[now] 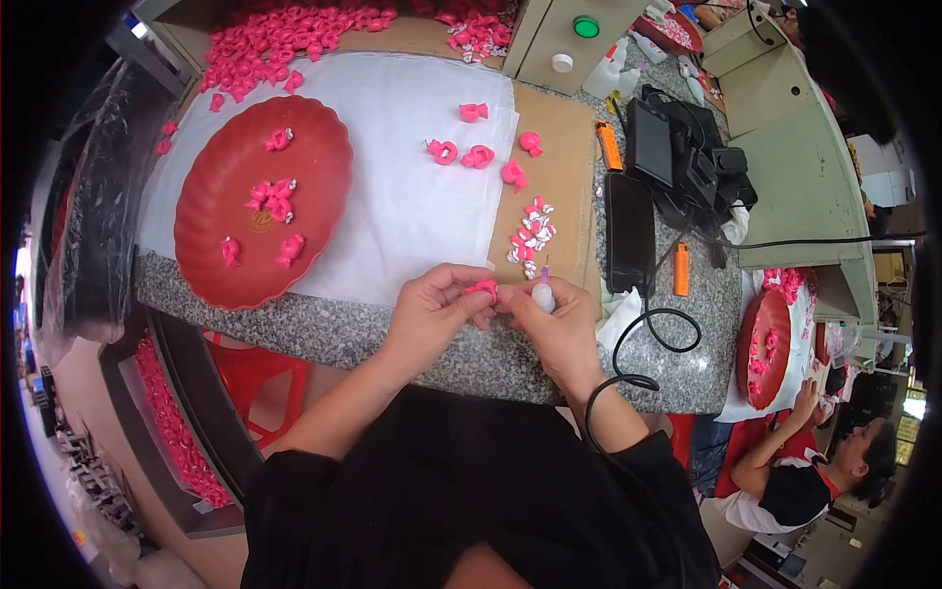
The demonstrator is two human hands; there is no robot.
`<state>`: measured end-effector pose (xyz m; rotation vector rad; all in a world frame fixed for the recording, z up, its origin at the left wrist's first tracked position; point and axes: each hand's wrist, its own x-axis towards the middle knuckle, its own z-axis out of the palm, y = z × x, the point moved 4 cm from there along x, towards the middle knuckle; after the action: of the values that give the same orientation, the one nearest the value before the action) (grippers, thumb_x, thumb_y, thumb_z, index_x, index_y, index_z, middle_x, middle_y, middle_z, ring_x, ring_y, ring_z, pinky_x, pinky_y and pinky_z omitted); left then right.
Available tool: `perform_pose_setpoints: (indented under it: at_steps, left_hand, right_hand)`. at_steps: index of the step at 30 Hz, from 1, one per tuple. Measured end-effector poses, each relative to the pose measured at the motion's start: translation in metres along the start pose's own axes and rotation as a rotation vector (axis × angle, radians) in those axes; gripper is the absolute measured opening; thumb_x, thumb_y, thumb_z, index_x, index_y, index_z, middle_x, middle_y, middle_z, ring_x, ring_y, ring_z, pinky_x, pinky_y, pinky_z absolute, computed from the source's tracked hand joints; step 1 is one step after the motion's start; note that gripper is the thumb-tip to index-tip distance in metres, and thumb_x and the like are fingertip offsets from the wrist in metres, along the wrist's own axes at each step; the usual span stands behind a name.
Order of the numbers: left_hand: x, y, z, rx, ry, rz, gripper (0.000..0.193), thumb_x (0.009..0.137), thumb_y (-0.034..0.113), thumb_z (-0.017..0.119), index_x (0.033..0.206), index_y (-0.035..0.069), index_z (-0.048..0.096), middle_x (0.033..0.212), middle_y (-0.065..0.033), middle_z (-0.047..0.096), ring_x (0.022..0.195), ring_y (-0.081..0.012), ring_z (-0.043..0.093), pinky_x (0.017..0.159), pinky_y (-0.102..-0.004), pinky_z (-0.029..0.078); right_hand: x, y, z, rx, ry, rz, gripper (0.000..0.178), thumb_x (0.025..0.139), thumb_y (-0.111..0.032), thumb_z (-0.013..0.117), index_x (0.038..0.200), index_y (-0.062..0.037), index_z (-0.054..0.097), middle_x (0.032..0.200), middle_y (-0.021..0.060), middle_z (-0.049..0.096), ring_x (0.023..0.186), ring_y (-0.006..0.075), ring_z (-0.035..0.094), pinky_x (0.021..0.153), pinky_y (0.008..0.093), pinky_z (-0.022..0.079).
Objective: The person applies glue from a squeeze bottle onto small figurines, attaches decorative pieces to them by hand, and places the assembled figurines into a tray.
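Near the table's front edge, my left hand point(437, 312) is closed on a small pink figure piece point(482, 288). My right hand point(559, 319) grips a small white squeeze bottle point(544, 296) with a purple needle tip pointing away from me. The right thumb and index finger also meet the pink piece, and those fingertips partly hide it. Just beyond the bottle, a cluster of small pink-and-white parts point(533, 232) lies on brown cardboard point(559, 147). Farther off, several loose pink pieces point(478, 157) rest on the white cloth and the cardboard.
A red scalloped tray point(329, 177) with several pink pieces stands left on the white cloth point(392, 88). Pink pieces point(285, 39) heap at the back. To the right lie a dark phone point(630, 231), orange lighters point(681, 270) and a black cable point(677, 348). A co-worker point(785, 471) sits far right.
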<state>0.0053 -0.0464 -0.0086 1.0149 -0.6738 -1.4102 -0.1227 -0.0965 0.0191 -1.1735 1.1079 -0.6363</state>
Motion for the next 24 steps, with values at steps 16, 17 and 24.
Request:
perform_pose_setpoints:
  at_steps: [16, 17, 24]
  left_hand:
    - [-0.004, 0.002, 0.001, -0.169, -0.092, -0.094, 0.021, 0.078, 0.002, 0.058, 0.098, -0.003, 0.056, 0.081, -0.0091, 0.06, 0.065, -0.0117, 0.056, 0.059, -0.0222, 0.047]
    - [-0.004, 0.002, 0.0, -0.173, -0.087, -0.098, 0.02, 0.077, 0.002, 0.059, 0.097, -0.003, 0.056, 0.08, -0.009, 0.06, 0.064, -0.0115, 0.056, 0.059, -0.022, 0.047]
    - [-0.004, 0.002, 0.0, -0.191, -0.093, -0.119, 0.019, 0.076, 0.002, 0.061, 0.094, -0.002, 0.056, 0.078, -0.0089, 0.06, 0.063, -0.0112, 0.056, 0.057, -0.0218, 0.046]
  right_hand:
    - [-0.004, 0.019, 0.006, 0.382, -0.16, 0.204, 0.017, 0.075, -0.018, 0.065, 0.082, -0.0033, 0.06, 0.069, 0.0023, 0.058, 0.057, 0.0056, 0.05, 0.049, 0.0184, 0.042]
    - [-0.004, 0.019, 0.006, 0.384, -0.16, 0.206, 0.017, 0.075, -0.018, 0.065, 0.082, -0.0033, 0.06, 0.069, 0.0023, 0.058, 0.057, 0.0056, 0.05, 0.049, 0.0184, 0.042]
    - [-0.005, 0.018, 0.007, 0.368, -0.186, 0.216, 0.017, 0.076, -0.019, 0.065, 0.082, -0.004, 0.06, 0.07, 0.0032, 0.06, 0.059, 0.0066, 0.051, 0.05, 0.0194, 0.043]
